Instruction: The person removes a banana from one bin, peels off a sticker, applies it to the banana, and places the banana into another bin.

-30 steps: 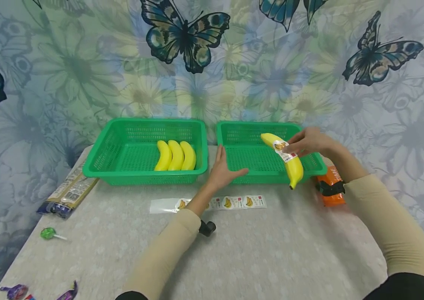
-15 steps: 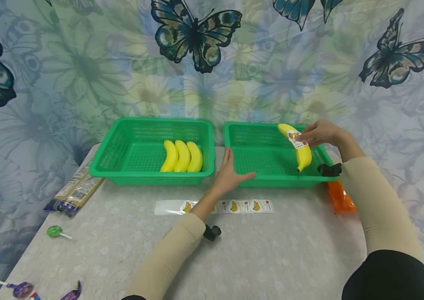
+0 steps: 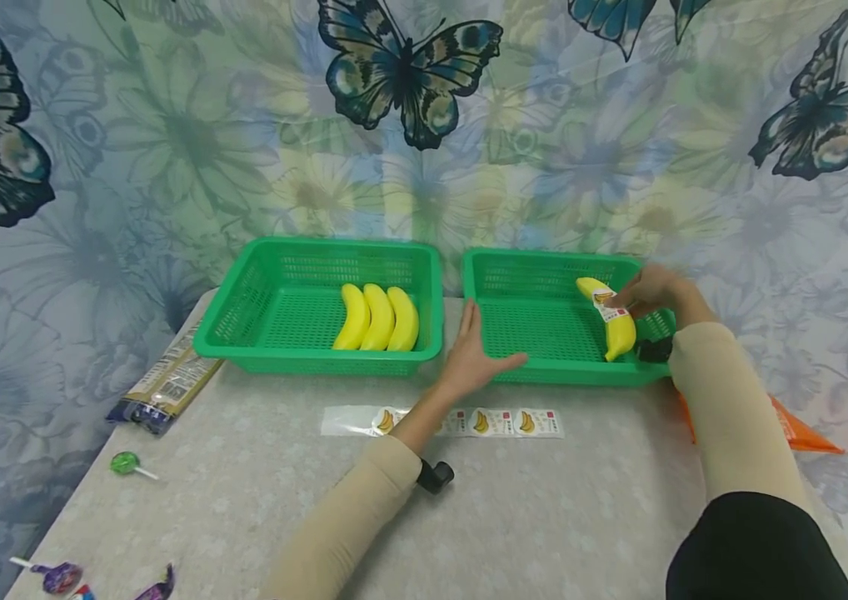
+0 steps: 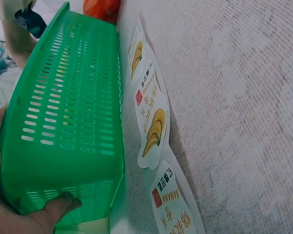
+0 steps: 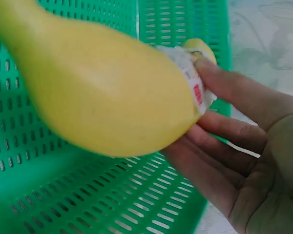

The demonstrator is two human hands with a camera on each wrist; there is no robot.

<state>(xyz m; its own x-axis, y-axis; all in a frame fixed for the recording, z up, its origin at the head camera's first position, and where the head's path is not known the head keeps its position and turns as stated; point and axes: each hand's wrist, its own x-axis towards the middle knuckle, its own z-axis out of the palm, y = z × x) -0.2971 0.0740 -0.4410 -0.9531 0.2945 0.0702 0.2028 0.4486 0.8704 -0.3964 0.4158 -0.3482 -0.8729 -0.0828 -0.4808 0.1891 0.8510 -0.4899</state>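
A yellow banana (image 3: 621, 333) with a white printed label (image 3: 608, 306) around its middle is inside the right green basket (image 3: 566, 375). My right hand (image 3: 652, 292) pinches it at the label between thumb and fingers, as the right wrist view also shows; whether the banana touches the basket floor I cannot tell. At the basket's left front corner is my left hand (image 3: 469, 360), its fingers straight and thumb spread. In the left wrist view the thumb (image 4: 58, 207) lies against the basket wall. The left green basket (image 3: 319, 364) holds three bananas (image 3: 377, 318) without visible labels.
A strip of banana stickers (image 3: 502, 422) lies in front of the baskets, partly under my left forearm. An orange packet (image 3: 799, 429) is at the right, and a gold packet (image 3: 169, 383) at the left. A green lollipop (image 3: 125, 462) and purple-wrapped sweets (image 3: 62, 577) lie front left.
My right hand has carried the labelled banana from over the right basket's front rim back and down into its right side. The left hand keeps its place by the basket; the head view has shifted.
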